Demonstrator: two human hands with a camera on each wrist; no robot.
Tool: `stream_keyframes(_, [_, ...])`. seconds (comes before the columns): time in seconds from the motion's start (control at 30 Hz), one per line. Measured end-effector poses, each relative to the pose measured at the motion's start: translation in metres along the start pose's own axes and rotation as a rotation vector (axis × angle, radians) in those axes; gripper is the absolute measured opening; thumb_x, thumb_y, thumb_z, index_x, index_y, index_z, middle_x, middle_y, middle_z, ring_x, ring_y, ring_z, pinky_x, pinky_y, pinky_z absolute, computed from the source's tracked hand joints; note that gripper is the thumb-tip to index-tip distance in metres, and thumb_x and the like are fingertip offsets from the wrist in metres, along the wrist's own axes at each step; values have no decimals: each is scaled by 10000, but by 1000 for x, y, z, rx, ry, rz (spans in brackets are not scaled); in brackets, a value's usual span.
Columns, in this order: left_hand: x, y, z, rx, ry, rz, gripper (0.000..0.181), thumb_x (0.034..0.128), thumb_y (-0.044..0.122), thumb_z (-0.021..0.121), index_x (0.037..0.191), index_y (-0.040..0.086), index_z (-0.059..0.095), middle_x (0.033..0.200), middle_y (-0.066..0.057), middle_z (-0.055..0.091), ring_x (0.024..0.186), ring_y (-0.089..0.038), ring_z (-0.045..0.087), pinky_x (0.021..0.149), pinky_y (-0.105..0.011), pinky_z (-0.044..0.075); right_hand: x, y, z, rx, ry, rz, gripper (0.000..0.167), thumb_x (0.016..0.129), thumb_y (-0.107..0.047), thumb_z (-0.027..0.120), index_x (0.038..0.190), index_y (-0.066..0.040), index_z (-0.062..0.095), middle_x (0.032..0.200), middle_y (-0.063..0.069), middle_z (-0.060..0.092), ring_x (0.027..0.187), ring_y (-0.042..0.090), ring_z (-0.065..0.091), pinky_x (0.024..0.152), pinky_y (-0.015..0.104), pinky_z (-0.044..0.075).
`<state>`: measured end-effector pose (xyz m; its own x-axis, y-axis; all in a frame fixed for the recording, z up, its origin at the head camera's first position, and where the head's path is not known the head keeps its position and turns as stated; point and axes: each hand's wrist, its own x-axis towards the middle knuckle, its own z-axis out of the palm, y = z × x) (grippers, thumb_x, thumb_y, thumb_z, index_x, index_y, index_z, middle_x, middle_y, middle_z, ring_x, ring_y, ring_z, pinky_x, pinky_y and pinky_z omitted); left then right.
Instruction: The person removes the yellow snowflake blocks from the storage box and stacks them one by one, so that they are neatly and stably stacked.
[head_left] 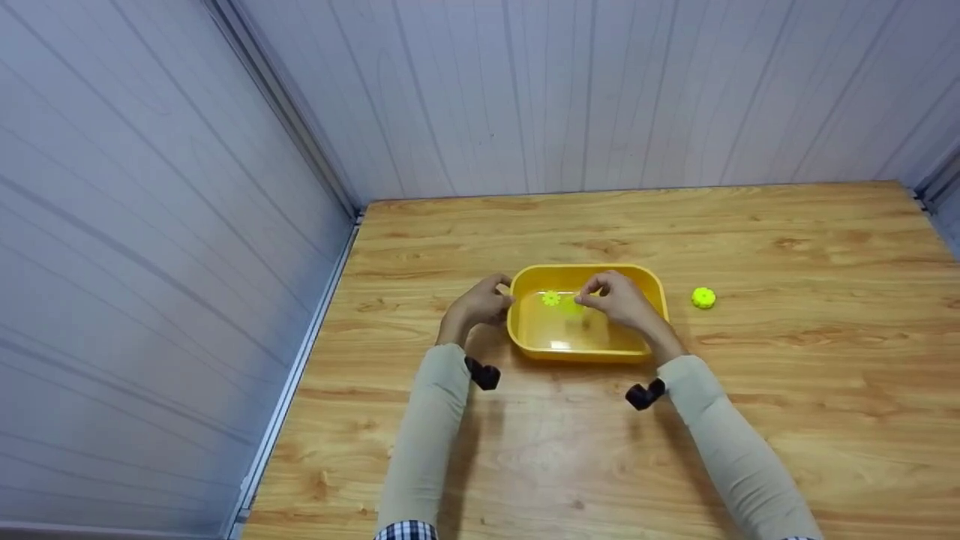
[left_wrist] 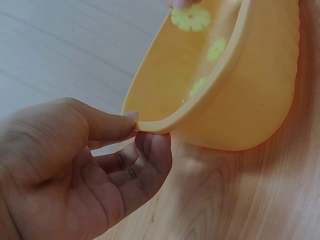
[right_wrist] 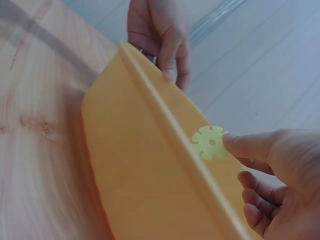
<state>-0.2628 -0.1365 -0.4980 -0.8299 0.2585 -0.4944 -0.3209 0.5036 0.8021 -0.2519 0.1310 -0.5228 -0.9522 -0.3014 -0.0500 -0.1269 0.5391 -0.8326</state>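
Observation:
A yellow plastic basin point(head_left: 559, 354) stands on the wooden table. My left hand point(head_left: 484, 301) pinches its left rim, thumb on top and fingers underneath, as the left wrist view shows. Over the basin, my right hand point(head_left: 616, 298) pinches a yellow-green notched disc point(right_wrist: 210, 142) with a small central hole between thumb and finger. Another such disc point(head_left: 551, 298) is inside the basin. The left wrist view shows a disc point(left_wrist: 216, 50) in there and a second yellow-green patch below it; I cannot tell whether that is a reflection.
To the right of the basin, a small yellow-green pile of discs point(head_left: 703, 298) sits on the table point(head_left: 810, 360). Pale panel walls point(head_left: 600, 97) border the table at the back and left.

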Motion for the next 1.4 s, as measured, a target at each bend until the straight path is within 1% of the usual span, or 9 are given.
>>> stream_keyframes(0.1, [0,0,0,1,-3,0,304,989,140,480,1292,118,462,892,-71,514,737,-173,521,708,-328,491,-3,0,-5,18,15,9,237,887,-315,679,935,-83,669,1031,83,561,886,215,455,752,328,374])
stream_keyframes(0.2, [-1,0,0,1,-5,-2,319,989,136,480,1306,105,458,904,-76,517,741,-170,522,732,-341,498,-6,-1,-10,39,23,4,245,890,-307,676,948,-69,666,1038,89,552,894,219,448,773,328,368])
stream_keyframes(0.33, [-1,0,0,-4,-9,3,325,997,127,469,1320,94,452,913,-87,529,745,-173,540,816,-408,527,-9,-2,-17,60,36,-16,246,894,-296,674,949,-56,674,1024,95,536,862,228,440,748,337,381])
stream_keyframes(0.43, [-2,1,1,-3,-7,7,324,1001,125,460,1324,94,451,916,-92,541,748,-174,556,858,-444,528,-11,-1,-21,62,48,-5,266,893,-322,670,952,-63,678,1007,83,519,838,225,420,717,336,376])
stream_keyframes(0.57, [-2,2,1,3,-4,5,329,1001,122,458,1329,92,449,928,-97,548,756,-174,557,843,-427,532,-14,2,-28,52,64,14,309,892,-360,663,969,-60,672,1000,77,500,831,221,401,697,327,362])
stream_keyframes(0.8, [-1,2,0,0,-12,-3,338,998,125,464,1334,92,446,936,-98,541,764,-181,546,824,-406,531,-20,9,-42,52,107,34,340,883,-391,664,973,-64,673,983,66,488,814,217,417,659,292,377])
stream_keyframes(1.07, [-1,2,0,2,-14,-4,340,997,132,465,1335,92,443,904,-85,533,741,-173,535,817,-407,522,-26,16,-58,49,153,54,393,877,-416,658,996,-42,674,1029,74,506,829,202,407,677,259,365])
stream_keyframes(1.23, [-2,2,-1,0,-12,-2,334,1000,138,465,1331,101,450,944,-109,548,741,-170,540,869,-451,514,-30,20,-69,60,173,92,421,880,-442,643,1031,-48,661,1024,64,526,825,187,420,676,248,372])
stream_keyframes(1.4, [-2,2,0,-5,-9,-8,332,1000,140,470,1329,107,449,992,-121,543,771,-172,549,889,-453,513,-36,30,-80,89,205,91,425,892,-433,632,1066,-45,654,970,29,556,798,152,456,651,218,405])
